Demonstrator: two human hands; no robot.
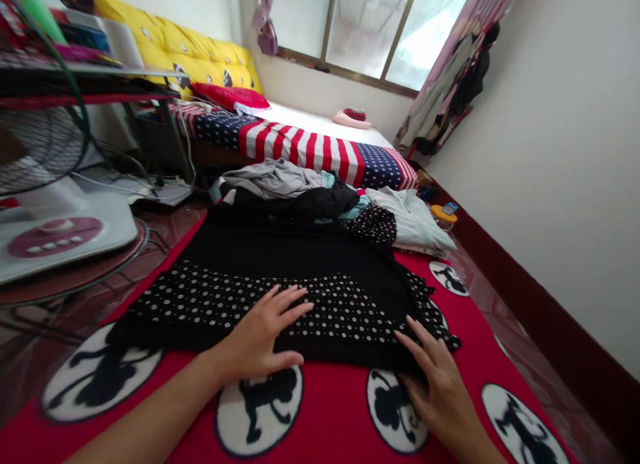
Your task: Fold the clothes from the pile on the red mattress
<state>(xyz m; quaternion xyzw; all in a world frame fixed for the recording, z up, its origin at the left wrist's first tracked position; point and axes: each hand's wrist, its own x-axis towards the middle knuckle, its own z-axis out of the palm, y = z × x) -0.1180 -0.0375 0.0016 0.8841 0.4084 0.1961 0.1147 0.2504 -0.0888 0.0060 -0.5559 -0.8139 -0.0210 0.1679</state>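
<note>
A black garment (280,247) with a band of white polka dots lies spread out on a red cloth (335,417) printed with monkey figures in white circles. My left hand (263,331) rests on the dotted band near its lower edge, fingers stretched and thumb apart. At the garment's lower right corner is my right hand (433,371), its fingers spread and touching the fabric. Part of that corner is hidden under the right hand. Neither hand grips anything that I can see.
Behind the garment is a heap of grey and black clothes (285,184). Beside it on the right lies a folded pale shirt (413,217). A fan base (65,231) stands on a round stool at left. Farther back is a bed with a stars-and-stripes cover (305,147).
</note>
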